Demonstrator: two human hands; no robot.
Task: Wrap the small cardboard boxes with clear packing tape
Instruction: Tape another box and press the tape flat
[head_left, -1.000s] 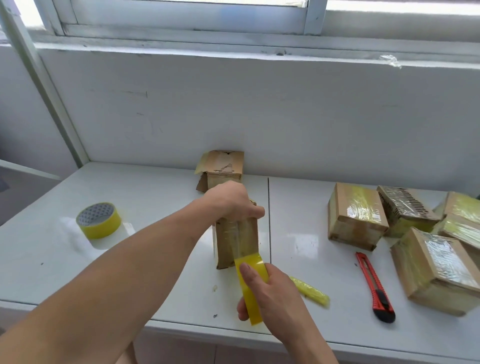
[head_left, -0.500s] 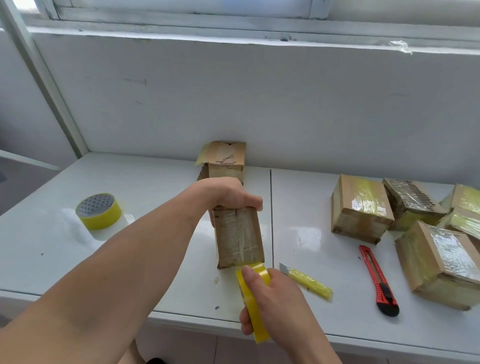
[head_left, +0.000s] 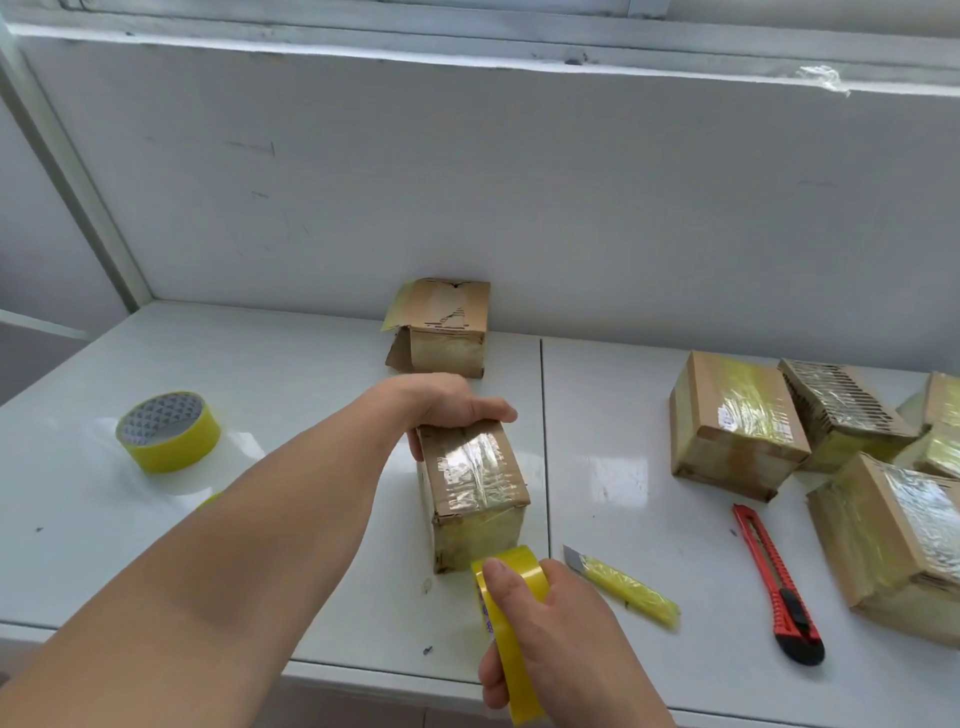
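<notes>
A person's left hand (head_left: 452, 410) is gripping the far end of a cardboard box (head_left: 470, 493) lying mid-table (head_left: 311, 395), its top glossy with wrinkled clear tape, while the right hand (head_left: 550, 639) is clutching a yellow tape roll (head_left: 511, 613) at its near end.

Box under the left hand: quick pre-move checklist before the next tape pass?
1. Left hand holds the box at its far end: ok.
2. Right hand grips the tape roll: ok.
3. Roll sits at the box's near bottom edge: ok.
4. Tape strip attached to the box: cannot tell, the join is hidden.
5. Yellow cutter lies beside the roll, blade out: not ok, keep the right hand off it.
6. Red utility knife lies apart, to the right: ok.
</notes>
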